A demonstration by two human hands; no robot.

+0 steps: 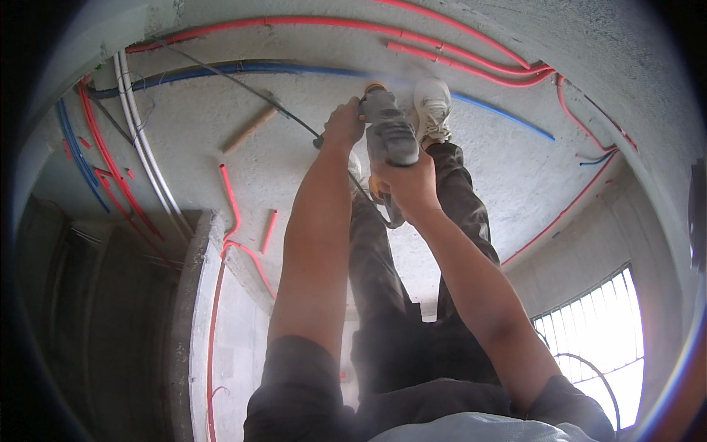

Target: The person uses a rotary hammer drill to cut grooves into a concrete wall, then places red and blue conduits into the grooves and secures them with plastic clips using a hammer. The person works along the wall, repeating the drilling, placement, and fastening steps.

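Both my hands hold a grey rotary hammer drill (392,132) with yellow-orange parts, in front of my legs. My left hand (343,124) is closed at the drill's front left side, by the yellow collar; the handle inside it is mostly hidden. My right hand (414,183) wraps round the rear grip. The drill's front end points away from me at the wall and floor area by a blue pipe (280,68). A faint haze hangs there, and the bit cannot be made out. A dark power cable (243,90) passes behind my left wrist to the rear grip.
My white shoe (433,103) stands just right of the drill. Red pipes (324,23) run along the far side, and white pipes (140,129) on the left. A wooden stick (250,131) and a red pipe piece (269,230) lie on the concrete. A barred window (600,324) is at lower right.
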